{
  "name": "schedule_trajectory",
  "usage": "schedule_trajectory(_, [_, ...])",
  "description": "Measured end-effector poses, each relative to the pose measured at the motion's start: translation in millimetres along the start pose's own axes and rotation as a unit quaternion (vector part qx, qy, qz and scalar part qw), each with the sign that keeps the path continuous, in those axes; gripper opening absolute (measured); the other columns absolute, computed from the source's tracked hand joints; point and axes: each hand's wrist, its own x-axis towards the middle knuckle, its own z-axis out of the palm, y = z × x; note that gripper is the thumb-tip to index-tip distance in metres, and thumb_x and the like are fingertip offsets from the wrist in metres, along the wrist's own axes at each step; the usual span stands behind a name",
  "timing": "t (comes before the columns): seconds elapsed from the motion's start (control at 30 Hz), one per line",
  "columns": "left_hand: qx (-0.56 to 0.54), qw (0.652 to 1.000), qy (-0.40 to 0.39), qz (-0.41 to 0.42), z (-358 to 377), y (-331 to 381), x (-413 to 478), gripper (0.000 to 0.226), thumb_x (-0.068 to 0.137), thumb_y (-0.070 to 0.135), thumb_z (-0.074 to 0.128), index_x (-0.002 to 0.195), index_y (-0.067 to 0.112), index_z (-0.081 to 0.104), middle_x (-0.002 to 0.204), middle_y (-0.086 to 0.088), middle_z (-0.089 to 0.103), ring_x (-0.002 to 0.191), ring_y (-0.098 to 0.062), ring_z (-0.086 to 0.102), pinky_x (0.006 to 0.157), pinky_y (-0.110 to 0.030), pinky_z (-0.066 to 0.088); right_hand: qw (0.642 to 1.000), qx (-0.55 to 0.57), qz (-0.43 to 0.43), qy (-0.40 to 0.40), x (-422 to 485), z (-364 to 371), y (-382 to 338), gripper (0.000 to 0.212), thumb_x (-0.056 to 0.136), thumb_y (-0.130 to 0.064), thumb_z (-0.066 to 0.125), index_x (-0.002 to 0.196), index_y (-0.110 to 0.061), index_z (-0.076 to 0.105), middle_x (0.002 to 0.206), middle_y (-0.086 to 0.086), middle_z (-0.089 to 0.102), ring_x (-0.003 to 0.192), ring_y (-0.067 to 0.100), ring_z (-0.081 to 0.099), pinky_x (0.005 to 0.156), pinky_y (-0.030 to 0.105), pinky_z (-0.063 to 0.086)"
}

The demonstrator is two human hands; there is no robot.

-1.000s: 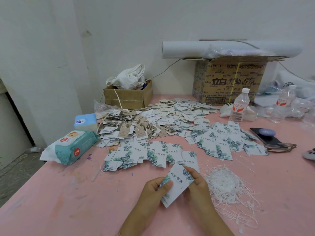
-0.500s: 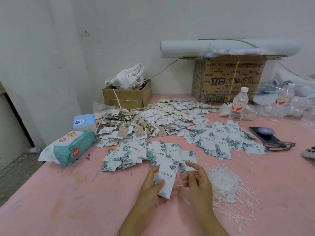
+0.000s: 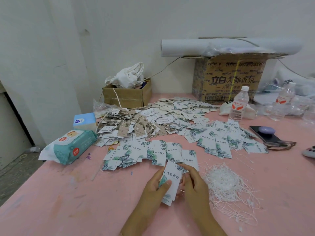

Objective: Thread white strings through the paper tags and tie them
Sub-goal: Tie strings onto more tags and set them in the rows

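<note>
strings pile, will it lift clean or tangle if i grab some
Probably floppy and very light: the strings are thin strands in a loose heap. Likely to tangle, since they cross and loop over each other. Loose ends fanned over the table suggest a push would scatter them.

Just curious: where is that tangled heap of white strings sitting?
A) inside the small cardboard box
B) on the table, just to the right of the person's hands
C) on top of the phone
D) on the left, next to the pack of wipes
B: the white strings lie in a loose heap on the pink table, right beside the right hand on its outer side.
</note>
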Motion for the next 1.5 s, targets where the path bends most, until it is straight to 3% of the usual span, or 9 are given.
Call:
schedule_trajectory(0.07, [0.011,1.0,0.0,0.006,1,0,-1,0.034,0.094,0.018,0.056,0.116,0.043,0.066,0.115,-0.005,0.072,0.092,-0.024,0.072,0.07,-0.03,0.058,1.0,0.002,-0.006,-0.012,-1,0,-1,0.045,0.099,-0.008,0.042,0.102,-0.046,0.066,0.083,-0.015,0.07,0.067,0.012,0.067,0.061,0.033,0.057])
schedule_trajectory(0.2, [-0.001,1.0,-0.01,-0.003,-2,-2,-1,0.033,0.094,0.021,0.056,0.118,0.042,0.064,0.115,-0.008,0.072,0.093,-0.024,0.071,0.069,-0.03,0.057,0.999,0.001,-0.037,-0.014,-5,1,-3,0.046,0.1,-0.008,0.042,0.103,-0.05,0.06,0.078,-0.012,0.068,0.064,0.01,0.067,0.052,0.022,0.051])
schedule_trajectory(0.4, [0.004,0.999,-0.031,0.008,-1,2,-3,0.032,0.091,0.029,0.053,0.115,0.047,0.064,0.103,-0.01,0.073,0.077,-0.023,0.065,0.069,-0.029,0.055,0.994,-0.004,-0.085,0.067,-5,-1,-3,0.033,0.093,-0.007,0.056,0.096,-0.039,0.053,0.079,-0.011,0.07,0.076,0.005,0.067,0.067,0.009,0.046])
schedule_trajectory(0.63, [0.128,0.989,-0.008,0.079,2,-5,-7,0.035,0.101,0.024,0.044,0.136,0.027,0.05,0.104,-0.005,0.072,0.077,-0.022,0.068,0.068,-0.025,0.053,0.99,0.015,-0.108,0.093,-7,-3,-3,0.034,0.082,-0.007,0.072,0.082,-0.04,0.063,0.077,-0.014,0.07,0.075,0.005,0.067,0.065,0.009,0.048])
schedule_trajectory(0.8, [0.202,0.97,0.014,0.132,2,-8,-5,0.036,0.096,0.036,0.047,0.132,0.04,0.054,0.106,0.007,0.071,0.081,-0.021,0.071,0.073,-0.02,0.053,0.985,-0.025,-0.154,0.077,-6,-1,-3,0.033,0.077,-0.003,0.075,0.077,-0.033,0.063,0.076,-0.012,0.063,0.071,0.011,0.06,0.066,0.009,0.043])
schedule_trajectory(0.9, [0.247,0.957,0.015,0.148,2,-10,-6,0.034,0.097,0.041,0.044,0.128,0.051,0.052,0.107,0.012,0.069,0.081,-0.013,0.07,0.073,-0.016,0.051,0.986,-0.022,-0.148,0.071,-5,-2,-2,0.03,0.077,-0.004,0.075,0.074,-0.031,0.062,0.075,-0.01,0.063,0.072,0.013,0.059,0.066,0.011,0.042])
schedule_trajectory(1.1, [0.311,0.934,0.016,0.177,-1,-12,-6,0.041,0.104,0.025,0.043,0.135,0.05,0.048,0.123,0.018,0.062,0.093,-0.008,0.067,0.076,-0.013,0.049,0.987,-0.019,-0.138,0.083,-4,0,1,0.029,0.076,-0.003,0.075,0.073,-0.03,0.062,0.072,-0.008,0.063,0.07,0.014,0.058,0.064,0.013,0.043])
schedule_trajectory(1.3, [0.335,0.922,0.011,0.196,-3,-16,-4,0.044,0.103,0.022,0.043,0.137,0.051,0.045,0.12,0.02,0.062,0.095,-0.005,0.065,0.082,-0.015,0.05,0.989,0.012,-0.115,0.087,-2,-2,0,0.031,0.077,-0.002,0.073,0.075,-0.031,0.064,0.072,-0.007,0.064,0.067,0.013,0.059,0.063,0.015,0.045])
schedule_trajectory(1.5, [0.319,0.931,-0.02,0.178,-3,-13,-5,0.04,0.102,0.038,0.041,0.139,0.052,0.041,0.114,0.015,0.066,0.089,-0.013,0.067,0.088,-0.034,0.056,0.978,0.202,0.04,0.007,6,-6,-6,0.025,0.079,0.002,0.072,0.084,-0.022,0.066,0.065,0.009,0.064,0.052,0.018,0.06,0.052,0.023,0.051])
